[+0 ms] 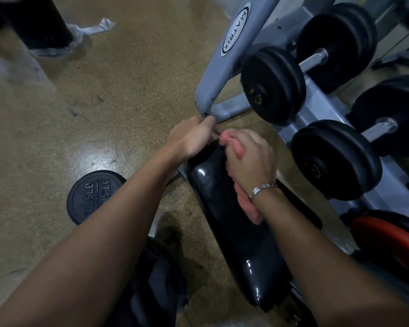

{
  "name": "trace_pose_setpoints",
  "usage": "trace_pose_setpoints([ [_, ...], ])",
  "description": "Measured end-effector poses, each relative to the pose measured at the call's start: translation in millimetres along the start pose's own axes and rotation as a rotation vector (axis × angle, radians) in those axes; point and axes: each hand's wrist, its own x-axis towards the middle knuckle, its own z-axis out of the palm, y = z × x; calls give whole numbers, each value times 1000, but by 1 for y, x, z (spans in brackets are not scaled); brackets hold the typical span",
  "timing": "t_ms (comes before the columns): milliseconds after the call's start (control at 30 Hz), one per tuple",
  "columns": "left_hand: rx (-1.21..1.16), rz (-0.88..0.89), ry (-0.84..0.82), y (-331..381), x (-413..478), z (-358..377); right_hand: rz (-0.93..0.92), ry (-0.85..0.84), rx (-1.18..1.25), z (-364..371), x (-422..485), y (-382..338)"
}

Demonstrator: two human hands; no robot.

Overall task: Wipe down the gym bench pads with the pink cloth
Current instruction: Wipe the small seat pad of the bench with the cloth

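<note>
A glossy black bench pad runs from the bottom centre up toward the middle of the view. My right hand grips a bunched pink cloth and holds it against the pad's upper right side. The cloth shows above my fingers and hangs below my wrist, which wears a silver bracelet. My left hand curls over the far end of the pad, its fingers wrapped round the edge, close beside the right hand.
A grey Matrix dumbbell rack with black dumbbells stands right of the pad. A black weight plate lies on the speckled floor at the left. A red plate sits at the right edge. Plastic wrap lies top left.
</note>
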Motion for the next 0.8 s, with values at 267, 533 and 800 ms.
trace_pose_setpoints([
  [267,-163,-60,-70,-9,7,-6,98,-63,-52,0,26,-2],
  [533,-253,-126,75,-13,14,-16,10,-60,-64,-1,23,-3],
  [800,-95,-33,268,-7,15,-19,-382,-161,-122,8,-13,-25],
])
